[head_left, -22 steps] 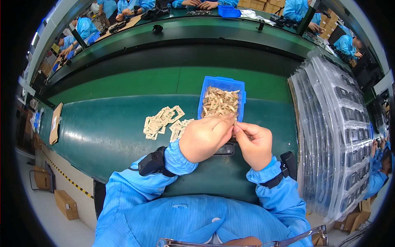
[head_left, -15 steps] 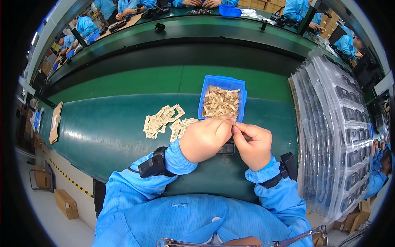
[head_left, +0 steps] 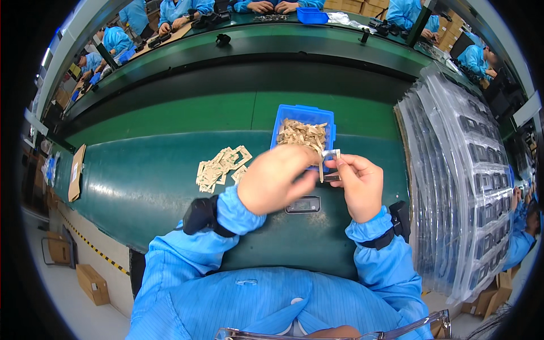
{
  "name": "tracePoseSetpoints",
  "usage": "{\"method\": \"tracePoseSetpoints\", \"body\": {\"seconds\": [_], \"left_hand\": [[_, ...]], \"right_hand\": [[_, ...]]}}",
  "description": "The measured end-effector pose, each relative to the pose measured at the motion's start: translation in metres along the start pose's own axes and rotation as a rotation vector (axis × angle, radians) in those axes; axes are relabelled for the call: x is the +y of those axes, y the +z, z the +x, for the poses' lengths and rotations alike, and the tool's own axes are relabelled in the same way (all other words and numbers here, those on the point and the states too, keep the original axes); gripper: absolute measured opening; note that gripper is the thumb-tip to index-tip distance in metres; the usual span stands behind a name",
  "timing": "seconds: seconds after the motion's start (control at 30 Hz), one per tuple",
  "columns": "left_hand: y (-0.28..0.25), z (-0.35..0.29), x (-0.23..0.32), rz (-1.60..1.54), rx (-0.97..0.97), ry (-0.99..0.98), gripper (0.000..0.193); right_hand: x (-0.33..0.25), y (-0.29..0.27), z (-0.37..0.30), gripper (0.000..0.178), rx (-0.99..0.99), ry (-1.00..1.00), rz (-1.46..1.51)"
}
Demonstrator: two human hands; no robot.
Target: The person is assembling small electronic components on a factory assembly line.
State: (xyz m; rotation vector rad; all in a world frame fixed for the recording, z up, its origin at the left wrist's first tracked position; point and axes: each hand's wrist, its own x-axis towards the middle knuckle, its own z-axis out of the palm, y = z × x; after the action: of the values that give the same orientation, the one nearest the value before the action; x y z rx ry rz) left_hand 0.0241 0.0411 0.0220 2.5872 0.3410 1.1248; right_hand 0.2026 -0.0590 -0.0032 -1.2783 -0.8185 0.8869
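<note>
My right hand (head_left: 361, 184) pinches a small part with a whitish edge (head_left: 331, 153) and a dark edge (head_left: 331, 178); its exact kind I cannot tell. A narrow tan strip (head_left: 321, 170) hangs upright at its left side. My left hand (head_left: 277, 175) is beside it, smeared by motion, so its fingers cannot be read. Just beyond both hands stands a blue plastic bin (head_left: 332, 120) full of tan paper strips (head_left: 301, 134). A dark rectangular frame (head_left: 303, 211) lies on the green table near my hands. Left of my left hand is a pile of cream frame-shaped stickers (head_left: 218, 167), partly covered.
A tall stack of clear plastic trays (head_left: 453, 187) with dark frames in them borders the table's right side. Brown cardboard (head_left: 77, 173) stands at the left edge. Across a dark green ledge (head_left: 249, 48), several people in blue work at another bench.
My hands have moved apart from their joined pinch. The left has shifted left and the right slightly right with the small part, uncovering the dark frame on the table.
</note>
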Motion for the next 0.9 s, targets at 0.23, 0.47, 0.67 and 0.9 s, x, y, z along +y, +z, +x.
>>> {"method": "tracePoseSetpoints", "body": {"seconds": [0.23, 0.47, 0.67, 0.9], "left_hand": [[-0.001, -0.01, 0.012, 0.086, 0.039, 0.063, 0.025], [-0.012, -0.033, 0.02, -0.869, 0.036, -0.753, 0.01], [-0.013, -0.061, 0.024, -1.052, -0.136, -1.099, 0.009], [-0.008, -0.076, 0.02, -1.114, -0.151, -1.19, 0.01]], "right_hand": [[-0.01, -0.001, -0.006, 0.015, -0.126, 0.006, 0.099], [-0.012, 0.002, -0.026, 0.036, -0.199, -0.088, -0.024], [0.0, 0.006, -0.048, 0.043, -0.233, -0.088, -0.017], [0.013, 0.0, -0.035, 0.06, -0.312, -0.51, -0.592]]}}
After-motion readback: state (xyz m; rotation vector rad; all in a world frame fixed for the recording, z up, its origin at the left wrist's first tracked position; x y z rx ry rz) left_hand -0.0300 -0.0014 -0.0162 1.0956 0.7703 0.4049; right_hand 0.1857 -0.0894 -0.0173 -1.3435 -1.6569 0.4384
